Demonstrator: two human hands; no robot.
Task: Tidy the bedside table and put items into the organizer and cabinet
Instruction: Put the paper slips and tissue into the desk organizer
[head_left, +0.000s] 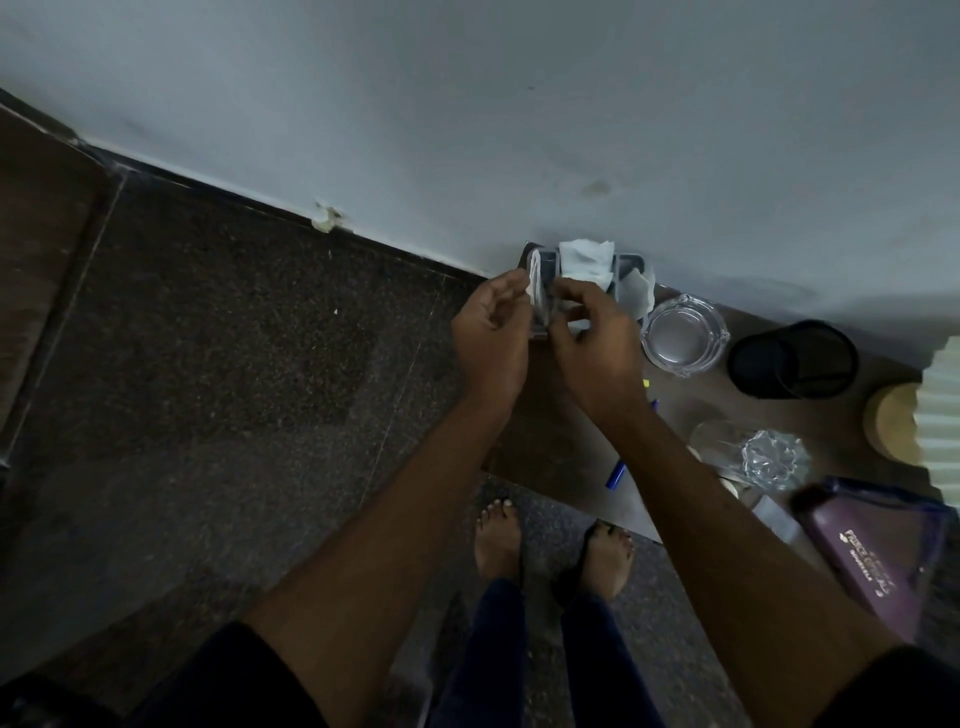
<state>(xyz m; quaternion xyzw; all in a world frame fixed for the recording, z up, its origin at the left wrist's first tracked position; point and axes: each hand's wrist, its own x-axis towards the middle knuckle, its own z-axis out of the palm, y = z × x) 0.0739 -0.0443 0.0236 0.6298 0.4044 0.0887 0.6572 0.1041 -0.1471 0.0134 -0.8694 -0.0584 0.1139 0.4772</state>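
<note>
Organizer (631, 261) sat at the worktop's (545, 441) 11 o'clock corner, tissue (584, 260) in it. Left hand (491, 332) and right hand (592, 332) both pinched a white bundle (536, 285) over its 9 o'clock end. Glass ashtray (683, 334) at its 4 o'clock.

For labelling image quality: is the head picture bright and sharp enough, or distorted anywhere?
Head view: dim, bluish overall; left hand, right hand and the white item between them softly blurred; skirting line tilted, not visibly bent; glass ashtray shows faint highlights.
</note>
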